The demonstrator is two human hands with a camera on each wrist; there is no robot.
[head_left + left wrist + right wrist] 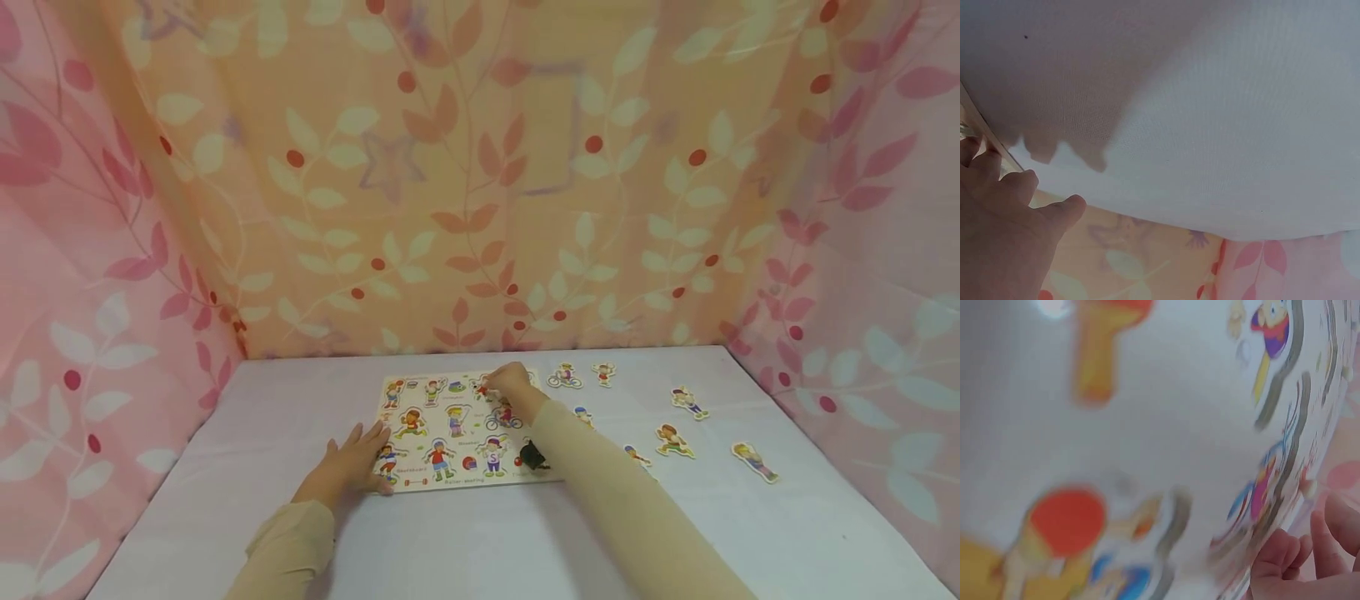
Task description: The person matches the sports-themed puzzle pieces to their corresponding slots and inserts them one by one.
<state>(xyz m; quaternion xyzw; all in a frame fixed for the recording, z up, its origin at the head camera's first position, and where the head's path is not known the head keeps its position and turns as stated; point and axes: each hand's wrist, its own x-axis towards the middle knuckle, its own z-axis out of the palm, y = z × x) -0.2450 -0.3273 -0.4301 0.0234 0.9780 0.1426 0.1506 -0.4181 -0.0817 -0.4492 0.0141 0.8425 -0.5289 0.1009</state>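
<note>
A white puzzle board printed with cartoon sports figures lies on the table. The left hand rests on its left edge with fingers spread; the left wrist view shows this hand against the board's side. Reaching across the board, the right hand pinches a small figure puzzle piece near the top edge. Its fingers are curled in the right wrist view, where the right hand is close to a small pale knob. The fingertips' contact is partly hidden there.
Several loose figure pieces lie right of the board, among them a cyclist, a runner and a figure farthest right. A black shape shows at the board's lower right, beside the right sleeve. Patterned curtains enclose the table.
</note>
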